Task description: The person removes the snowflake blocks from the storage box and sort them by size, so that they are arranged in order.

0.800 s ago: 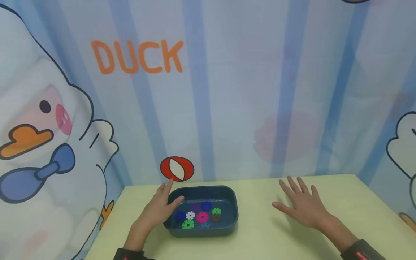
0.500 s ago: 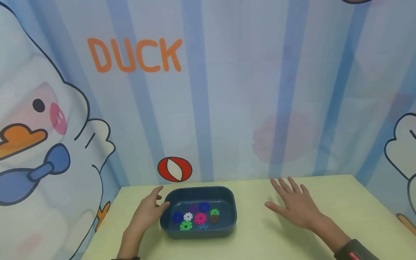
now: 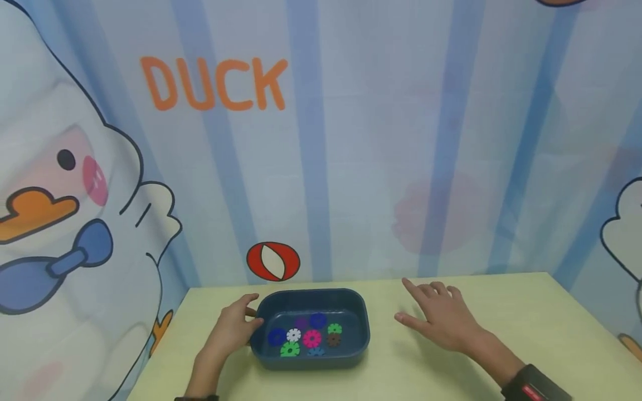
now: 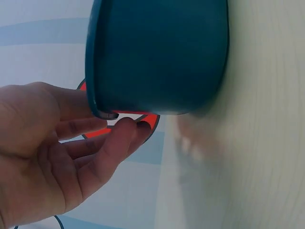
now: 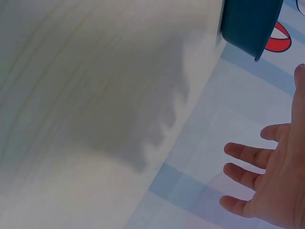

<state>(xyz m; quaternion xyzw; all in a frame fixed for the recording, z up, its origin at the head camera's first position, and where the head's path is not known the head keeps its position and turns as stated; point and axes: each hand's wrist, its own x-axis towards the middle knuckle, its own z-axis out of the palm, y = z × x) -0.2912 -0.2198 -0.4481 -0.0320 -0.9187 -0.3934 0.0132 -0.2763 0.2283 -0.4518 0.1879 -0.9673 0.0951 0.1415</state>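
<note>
A dark blue plastic tub (image 3: pixel 311 363) sits on the table, with several snowflake-shaped building discs lying in it. Among them are a pink disc (image 3: pixel 312 338), a white disc (image 3: pixel 293 335), a green disc (image 3: pixel 290 349) and a brown disc (image 3: pixel 333 340). My left hand (image 3: pixel 232 328) grips the tub's left rim, thumb over the edge and fingers curled on the outer side; the left wrist view shows the fingers beneath the rim (image 4: pixel 102 114). To the tub's right, my right hand (image 3: pixel 443 320) hovers above the table with fingers spread, holding nothing.
The pale yellow table (image 3: pixel 526 312) ends at the back against a striped blue curtain (image 3: pixel 361 167) printed with a duck and a red ball. A dark band (image 3: pixel 534 384) is strapped round the right wrist.
My left hand has drawn back from over the tub's left corner, and its fingers have curled at the rim. The right hand has moved left, closer to the tub.
</note>
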